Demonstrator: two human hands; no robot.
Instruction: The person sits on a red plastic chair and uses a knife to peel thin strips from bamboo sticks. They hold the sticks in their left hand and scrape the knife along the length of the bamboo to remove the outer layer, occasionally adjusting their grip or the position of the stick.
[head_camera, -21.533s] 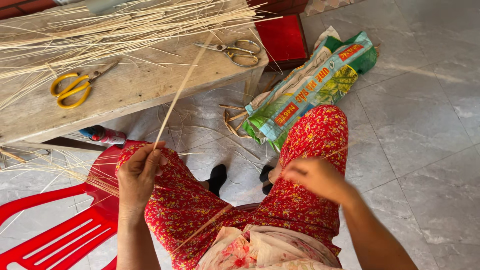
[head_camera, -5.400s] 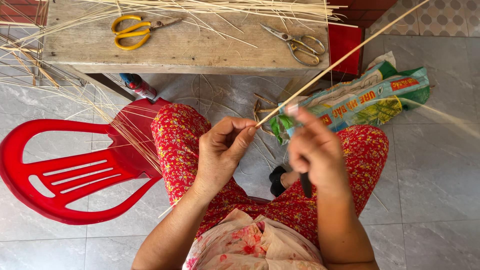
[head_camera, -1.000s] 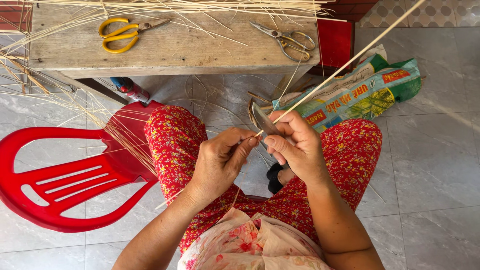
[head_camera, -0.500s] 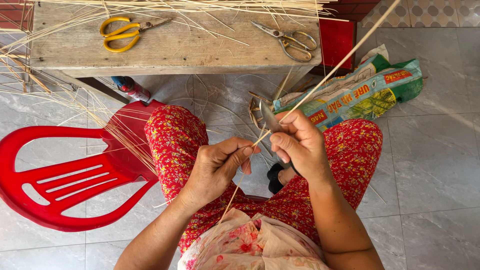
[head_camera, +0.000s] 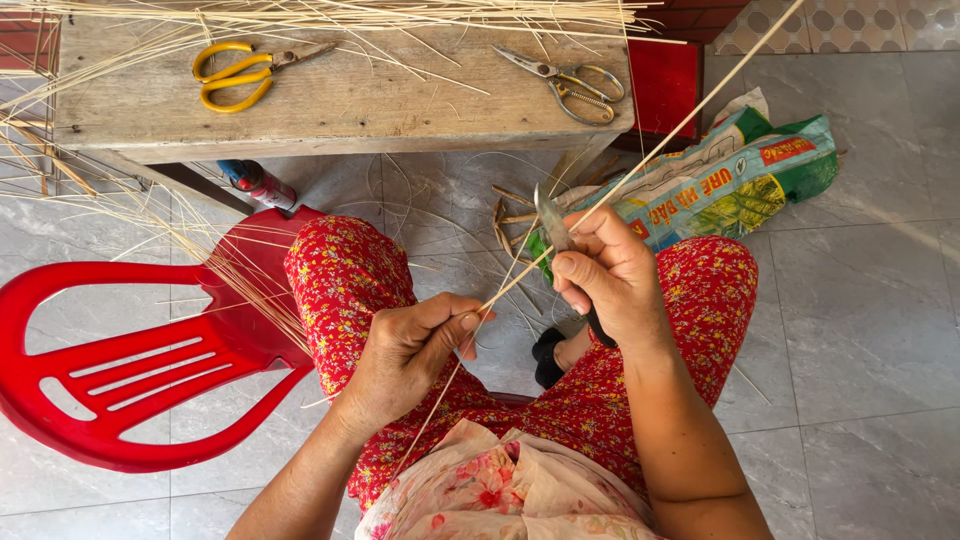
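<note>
Beyond both hands' grip pinching a bamboo strip (head_camera: 640, 165), yellow scissors (head_camera: 235, 75) lie on the wooden bench (head_camera: 350, 105).

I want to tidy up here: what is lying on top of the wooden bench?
On the wooden bench lie yellow-handled scissors, metal scissors and a spread of thin pale strips. The strips cover the far edge, so anything beneath them is hidden.

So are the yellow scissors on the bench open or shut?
Shut. The yellow-handled scissors lie flat on the wooden bench with the blades together in one point and the handle loops side by side.
</note>
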